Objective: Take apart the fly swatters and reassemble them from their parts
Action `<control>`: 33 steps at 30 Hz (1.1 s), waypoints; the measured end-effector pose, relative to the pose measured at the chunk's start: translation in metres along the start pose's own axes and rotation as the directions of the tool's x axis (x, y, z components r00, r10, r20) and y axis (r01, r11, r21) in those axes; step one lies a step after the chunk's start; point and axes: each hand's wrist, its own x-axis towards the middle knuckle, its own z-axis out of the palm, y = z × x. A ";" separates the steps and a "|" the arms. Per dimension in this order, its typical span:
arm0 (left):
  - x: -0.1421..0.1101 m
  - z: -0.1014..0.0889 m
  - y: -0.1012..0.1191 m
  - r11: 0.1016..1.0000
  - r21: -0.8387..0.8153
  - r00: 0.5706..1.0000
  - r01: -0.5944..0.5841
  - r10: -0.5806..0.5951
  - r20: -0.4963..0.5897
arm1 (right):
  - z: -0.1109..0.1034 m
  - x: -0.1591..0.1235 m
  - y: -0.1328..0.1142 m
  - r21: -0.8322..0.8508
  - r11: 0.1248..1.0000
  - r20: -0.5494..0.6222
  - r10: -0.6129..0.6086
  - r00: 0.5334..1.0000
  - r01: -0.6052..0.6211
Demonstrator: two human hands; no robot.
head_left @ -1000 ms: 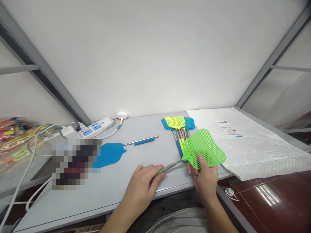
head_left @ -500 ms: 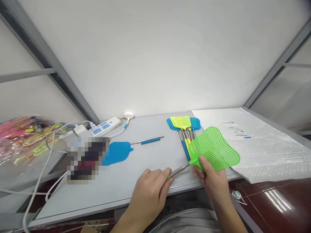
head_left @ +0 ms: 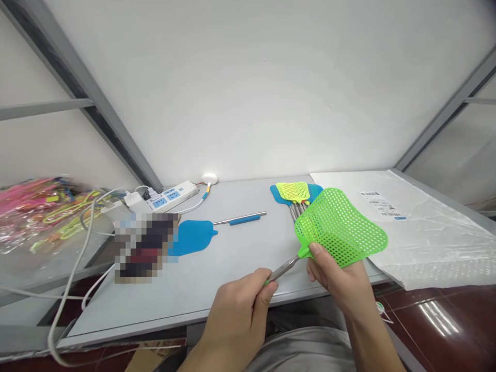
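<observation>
A green fly swatter (head_left: 341, 225) is held between both hands, over the front of the table. My left hand (head_left: 242, 310) is wrapped round its handle end, where a bit of green shows beside the metal rod. At the neck of the perforated head, my right hand (head_left: 339, 276) grips with the thumb on top and fingers beneath. Behind it lies a pile of finished-looking swatters, a yellow one (head_left: 293, 191) on top of blue ones. Further left rest a loose blue swatter head (head_left: 194, 236), a metal rod (head_left: 248, 215) and a blue handle (head_left: 245, 220).
A power strip (head_left: 174, 196) with plugs and white cables stands at the back left. Bags of colourful items (head_left: 42, 212) lie at the far left. A blurred patch (head_left: 147, 248) hides something beside the blue head. White packaging (head_left: 391, 227) covers the table's right side.
The green swatter's head has tilted up slightly, and the right hand has shifted a little with it. Both hands keep their hold. The whole view has moved slightly.
</observation>
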 end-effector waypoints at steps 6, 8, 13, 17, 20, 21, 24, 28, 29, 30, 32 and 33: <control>0.004 -0.005 -0.002 0.999 0.042 1.000 -0.022 0.021 0.017 | 0.011 0.002 0.019 0.117 0.993 0.010 0.022 1.000 -0.023; 0.005 -0.004 0.000 0.999 0.046 0.999 -0.026 0.024 0.043 | 0.013 0.001 0.027 0.086 0.995 0.034 0.043 0.998 -0.046; 0.004 0.002 0.006 0.996 -0.073 0.987 0.049 -0.037 0.157 | 0.015 -0.006 0.036 -0.136 0.988 0.055 0.086 0.995 -0.078; 0.000 0.015 0.010 0.925 -0.319 0.952 0.207 -0.115 0.284 | 0.017 -0.013 0.033 -0.169 0.982 0.175 0.110 0.978 -0.080; 0.000 0.024 0.010 0.874 -0.391 0.935 0.289 -0.168 0.313 | 0.017 -0.016 0.032 -0.159 0.986 0.184 0.088 0.979 -0.059; 0.000 0.025 0.009 0.892 -0.355 0.940 0.281 -0.180 0.291 | 0.016 -0.016 0.032 -0.162 0.986 0.177 0.066 0.982 -0.038; 0.003 0.022 0.006 0.975 -0.124 0.952 0.186 -0.148 0.268 | 0.012 -0.015 0.032 -0.182 0.983 0.141 0.004 0.990 0.022; 0.007 0.013 0.002 0.979 0.201 0.933 0.030 -0.099 0.345 | -0.001 -0.010 0.028 -0.209 0.978 0.002 0.000 1.000 0.000; 0.007 0.011 0.002 0.965 0.264 0.933 0.001 -0.095 0.346 | -0.006 -0.008 0.027 -0.205 0.979 -0.042 -0.001 0.999 -0.007; 0.007 0.010 0.001 0.946 0.324 0.936 -0.025 -0.092 0.341 | -0.011 -0.005 0.026 -0.193 0.981 -0.080 -0.009 0.997 -0.007; 0.006 0.007 0.000 0.899 0.433 0.941 -0.063 -0.092 0.326 | -0.023 0.001 0.024 -0.142 0.990 -0.146 -0.043 0.988 0.022; 0.006 0.006 0.000 0.873 0.482 0.945 -0.073 -0.093 0.314 | -0.029 0.004 0.024 -0.110 0.993 -0.179 -0.065 0.982 0.045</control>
